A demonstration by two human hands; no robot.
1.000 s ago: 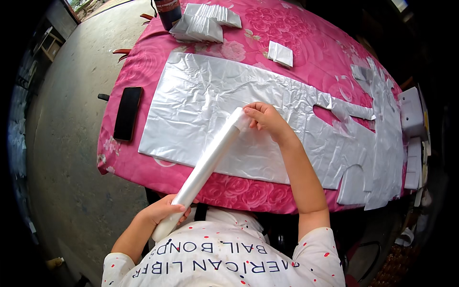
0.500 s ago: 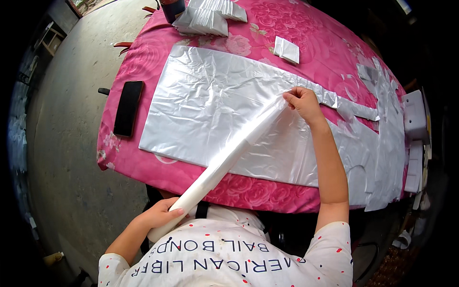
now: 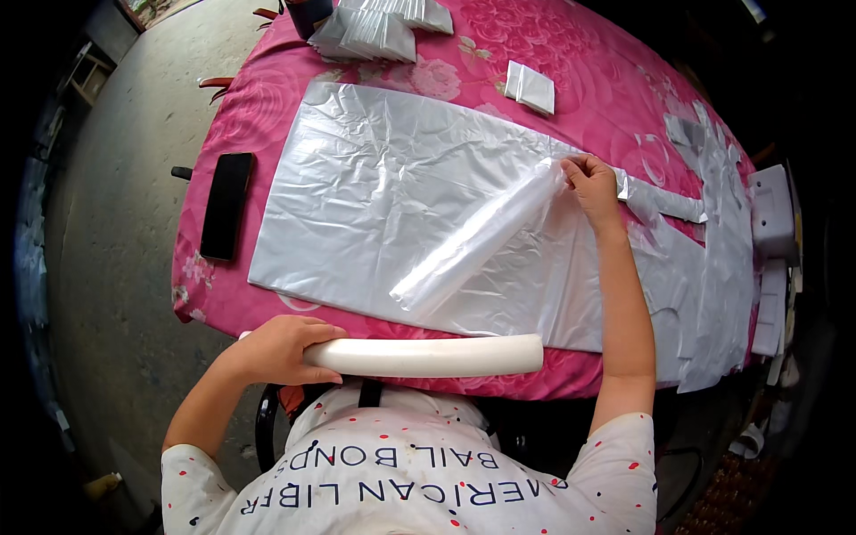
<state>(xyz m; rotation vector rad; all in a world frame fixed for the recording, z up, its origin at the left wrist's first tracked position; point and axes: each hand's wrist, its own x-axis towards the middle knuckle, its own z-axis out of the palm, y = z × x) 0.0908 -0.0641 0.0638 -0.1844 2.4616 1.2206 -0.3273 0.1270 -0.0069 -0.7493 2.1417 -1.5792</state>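
Observation:
A white plastic tube lies across in front of me at the table's near edge. My left hand is wrapped round its left part. Pinched in the fingertips of my right hand is one end of a clear rolled plastic film, apart from the tube. The film slants down to the left over a stack of silvery-white plastic sheets, which lies flat and creased on the table. At the stack's right side, a narrow strip of the sheet runs out to the right.
The table has a pink flowered cloth. A black phone lies at its left. Folded plastic packets are heaped at the back beside a dark cup; a small folded packet lies nearby. Plastic scraps and white boxes are at the right.
The tube has come out of the film and swung from slanting to level, held by my left hand. The film now lies empty on the sheets, its upper end still in my right hand.

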